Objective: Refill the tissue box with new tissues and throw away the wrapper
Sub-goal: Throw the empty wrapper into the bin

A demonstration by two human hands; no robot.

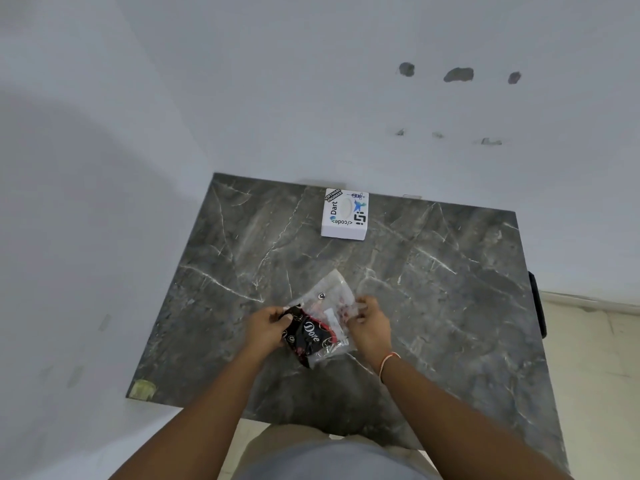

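Wrapper (pixel 320 327), clear plastic with a black "Dove" label, is gripped over the grey marble table (pixel 433 289) by the left hand (pixel 265 329) and the right hand (pixel 369 325). The white tissue box (pixel 344 214) with stickers is set well apart, near the wall.

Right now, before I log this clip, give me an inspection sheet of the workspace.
Surface: dark grey marble table with white veins, standing against the wall.
Job's things: white tissue box with stickers at the far edge; clear plastic wrapper with a black printed panel, held over the table.
Clutter: nothing seen.
Grippers: left hand and right hand both grip the wrapper at its sides.
Cables: nothing seen.
Surroundings: white wall with patched holes; pale tiled floor; black object beside the table's right edge.
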